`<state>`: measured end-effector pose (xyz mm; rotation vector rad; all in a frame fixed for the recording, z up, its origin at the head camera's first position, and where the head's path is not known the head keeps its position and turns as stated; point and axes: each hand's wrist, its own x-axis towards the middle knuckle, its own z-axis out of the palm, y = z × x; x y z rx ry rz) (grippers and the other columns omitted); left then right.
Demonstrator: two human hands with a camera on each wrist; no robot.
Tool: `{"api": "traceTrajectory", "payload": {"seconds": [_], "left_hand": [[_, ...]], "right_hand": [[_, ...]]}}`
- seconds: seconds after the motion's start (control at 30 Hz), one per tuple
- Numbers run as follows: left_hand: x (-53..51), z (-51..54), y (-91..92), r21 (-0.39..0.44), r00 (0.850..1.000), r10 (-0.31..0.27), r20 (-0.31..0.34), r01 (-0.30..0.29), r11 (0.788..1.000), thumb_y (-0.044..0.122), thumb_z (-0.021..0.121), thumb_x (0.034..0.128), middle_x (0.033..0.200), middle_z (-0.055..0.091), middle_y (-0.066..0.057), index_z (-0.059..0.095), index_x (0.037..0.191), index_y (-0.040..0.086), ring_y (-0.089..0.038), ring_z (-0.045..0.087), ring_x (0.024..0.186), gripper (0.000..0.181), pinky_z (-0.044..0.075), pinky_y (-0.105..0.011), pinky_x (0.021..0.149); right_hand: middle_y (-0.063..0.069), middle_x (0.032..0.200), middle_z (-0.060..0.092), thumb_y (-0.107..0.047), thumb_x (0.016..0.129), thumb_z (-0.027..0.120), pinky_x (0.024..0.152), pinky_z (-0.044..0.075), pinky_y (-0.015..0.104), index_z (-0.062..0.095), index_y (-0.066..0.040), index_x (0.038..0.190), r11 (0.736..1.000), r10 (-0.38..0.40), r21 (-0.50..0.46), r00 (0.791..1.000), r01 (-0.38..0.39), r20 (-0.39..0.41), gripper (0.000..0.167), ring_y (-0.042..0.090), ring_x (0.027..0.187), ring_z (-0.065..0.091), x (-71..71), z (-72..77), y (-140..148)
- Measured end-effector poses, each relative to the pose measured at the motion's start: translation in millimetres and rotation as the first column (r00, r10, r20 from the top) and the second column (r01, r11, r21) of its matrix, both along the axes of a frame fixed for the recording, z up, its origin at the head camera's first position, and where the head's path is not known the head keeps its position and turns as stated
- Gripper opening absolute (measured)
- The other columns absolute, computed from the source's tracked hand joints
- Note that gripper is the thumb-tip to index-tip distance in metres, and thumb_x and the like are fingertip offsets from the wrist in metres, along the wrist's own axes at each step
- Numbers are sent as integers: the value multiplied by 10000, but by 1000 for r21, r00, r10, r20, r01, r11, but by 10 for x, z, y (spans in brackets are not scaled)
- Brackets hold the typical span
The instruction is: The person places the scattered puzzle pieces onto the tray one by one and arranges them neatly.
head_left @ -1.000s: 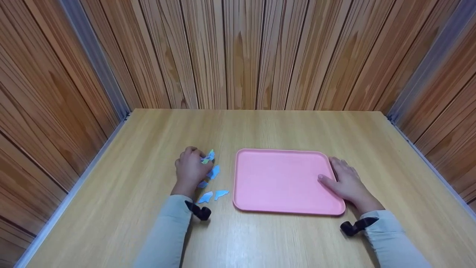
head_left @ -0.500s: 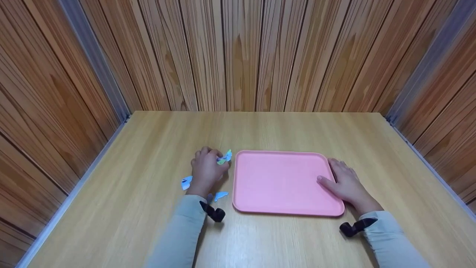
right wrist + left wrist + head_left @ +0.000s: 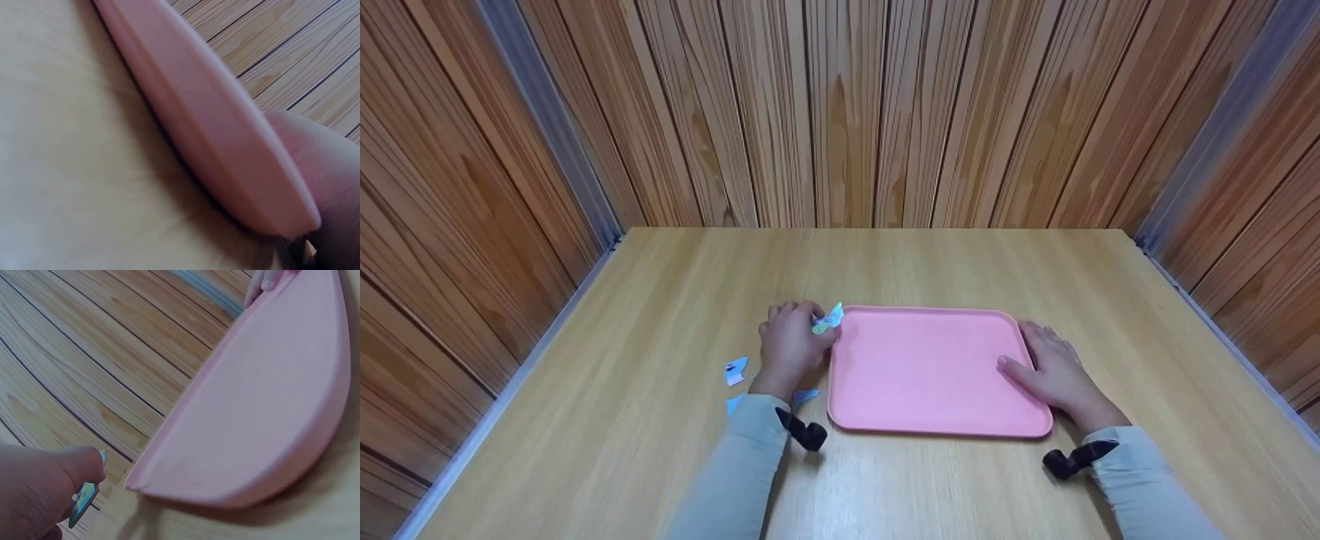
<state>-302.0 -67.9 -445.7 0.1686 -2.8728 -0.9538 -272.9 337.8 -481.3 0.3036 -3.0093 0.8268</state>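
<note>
Item 1: the left hand (image 3: 795, 341). I logged it back upward, forearm reaching in from the near left, fingers bent and pinching a patterned piece (image 3: 828, 320) against the thumb. The piece was just beside the far left corner of the pink tray (image 3: 937, 375).

Item 2: the right hand (image 3: 1057, 367). I had it at the tray's right side, forearm coming in from the near right. Its fingers grasped the wall loosely, extended along the outside, with the thumb over the rim.

Item 3: loose blue pieces, three visible, on the worktop (image 3: 930, 487). One, blue and white (image 3: 736, 370), lay left of the left hand; a second (image 3: 734, 403) was partly hidden by the left sleeve (image 3: 735, 465); a third (image 3: 805, 397) lay between the left wrist and the tray.

Item 4: differences between feeds. From my head view the held piece's tip seemed to meet the tray's corner; the left wrist view showed a gap there, and the piece thin, tilted and nearly edge-on. The right wrist view gave me the tray's outer wall side-on and part of the right hand against the rim, its fingertips hidden. The loose pieces appeared on the head feed only.
</note>
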Motion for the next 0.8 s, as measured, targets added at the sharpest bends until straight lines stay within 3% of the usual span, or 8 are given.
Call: {"api": "traceTrajectory", "payload": {"seconds": [0.13,0.33,0.47,0.8], "left_hand": [[9,13,66,35,1000,-6,4,6,999,453,820,825,1180,560,-6,697,1088,234,-275,436,1122,363,410,-471,966],[5,-17,158,-2,996,-66,-66,67,998,464,822,814,1180,611,-34,715,1090,210,-284,456,1138,390,345,-498,1025],[-6,-43,233,-7,994,-89,-61,89,996,467,819,818,1171,607,-22,714,1094,214,-278,453,1147,389,312,-508,1053],[-93,-84,424,-149,982,-172,-75,159,976,485,798,828,1101,618,1,720,1084,208,-275,483,1159,385,268,-553,1105]], "right_hand": [[318,1612,184,-579,967,553,1165,23,666,180,45,1578,1000,0,-9,1000,0,-4,950,537,1486,55,4,3,-10],[327,1595,220,-552,966,567,1163,33,668,221,62,1562,1000,-8,3,999,8,-34,923,542,1480,83,-3,-17,-22],[322,1598,217,-563,966,564,1164,27,667,218,57,1564,1000,-10,8,1000,10,-29,928,540,1482,78,0,-32,-18],[320,1598,218,-560,972,555,1162,27,669,218,53,1565,1000,-1,3,999,1,-34,918,541,1481,76,3,-14,-3]]}}
